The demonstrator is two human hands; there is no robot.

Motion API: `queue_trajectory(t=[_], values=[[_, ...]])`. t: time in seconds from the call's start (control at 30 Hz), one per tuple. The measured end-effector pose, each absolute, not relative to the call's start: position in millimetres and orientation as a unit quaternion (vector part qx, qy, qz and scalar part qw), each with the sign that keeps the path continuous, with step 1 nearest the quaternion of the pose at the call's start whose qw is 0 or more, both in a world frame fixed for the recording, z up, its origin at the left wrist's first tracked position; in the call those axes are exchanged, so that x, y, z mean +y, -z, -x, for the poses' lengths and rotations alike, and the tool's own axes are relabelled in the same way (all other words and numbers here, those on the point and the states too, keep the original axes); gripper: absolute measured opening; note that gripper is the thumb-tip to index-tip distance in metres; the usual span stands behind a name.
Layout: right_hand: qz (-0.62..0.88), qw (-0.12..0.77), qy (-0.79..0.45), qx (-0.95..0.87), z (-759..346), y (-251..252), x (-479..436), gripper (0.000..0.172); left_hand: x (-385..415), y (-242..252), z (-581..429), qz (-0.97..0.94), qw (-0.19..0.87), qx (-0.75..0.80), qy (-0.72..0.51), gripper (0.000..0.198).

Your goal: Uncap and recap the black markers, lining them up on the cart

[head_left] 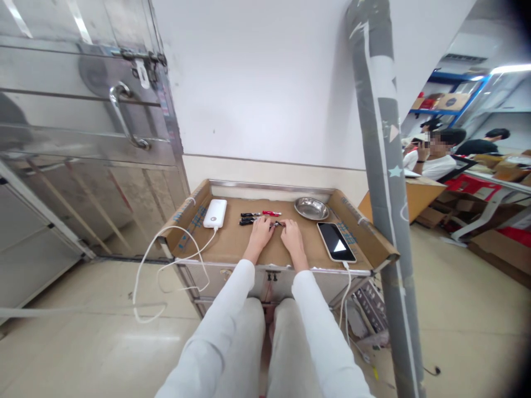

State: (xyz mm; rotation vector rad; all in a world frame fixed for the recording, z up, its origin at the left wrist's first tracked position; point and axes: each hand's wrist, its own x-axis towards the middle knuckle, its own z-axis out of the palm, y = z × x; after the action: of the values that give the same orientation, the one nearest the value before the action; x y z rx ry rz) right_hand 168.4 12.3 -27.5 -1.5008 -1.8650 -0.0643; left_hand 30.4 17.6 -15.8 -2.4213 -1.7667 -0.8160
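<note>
My left hand [260,233] and my right hand [292,235] rest close together over the cardboard-covered top of a small cabinet. Their fingers are closed around a small dark, pen-like piece [277,224] that bridges the short gap between them; its exact kind is too small to make out. Just beyond my left hand lie slim black pens [250,214], as they appear, with a red pen [271,213] beside them. A shallow round metal bowl [311,209] stands past my right hand.
A white power bank [215,213] with a cable sits on the left, a phone [336,241] with a cable on the right. Folded cardboard walls [362,226] edge the surface. A wrapped grey pole [388,166] leans at the right. People sit in the background.
</note>
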Motion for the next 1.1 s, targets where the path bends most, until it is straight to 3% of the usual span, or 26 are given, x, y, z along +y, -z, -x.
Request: queue_trajectory(t=[0.23,0.37,0.5,0.7,0.9,1.1], values=[[0.579,0.314,0.062,-0.75,-169,29,14,0.032,15,14,-31,0.766,0.019,-0.591,0.25,0.02],[0.546,0.349,0.028,-0.761,-169,28,16,0.03,16,18,-32,0.762,0.027,-0.596,0.251,0.022],[0.515,0.38,-0.012,-0.768,-168,25,16,0.033,17,18,-32,0.768,0.016,-0.592,0.244,0.023],[0.535,0.324,0.002,-0.78,-168,21,14,0.043,8,9,-32,0.777,0.0,-0.56,0.289,0.031],[0.555,0.281,0.002,-0.783,-166,21,11,0.047,2,7,-31,0.788,-0.006,-0.56,0.257,0.019],[0.544,0.321,0.01,-0.775,-167,23,11,0.038,5,11,-31,0.772,0.014,-0.588,0.24,0.015]])
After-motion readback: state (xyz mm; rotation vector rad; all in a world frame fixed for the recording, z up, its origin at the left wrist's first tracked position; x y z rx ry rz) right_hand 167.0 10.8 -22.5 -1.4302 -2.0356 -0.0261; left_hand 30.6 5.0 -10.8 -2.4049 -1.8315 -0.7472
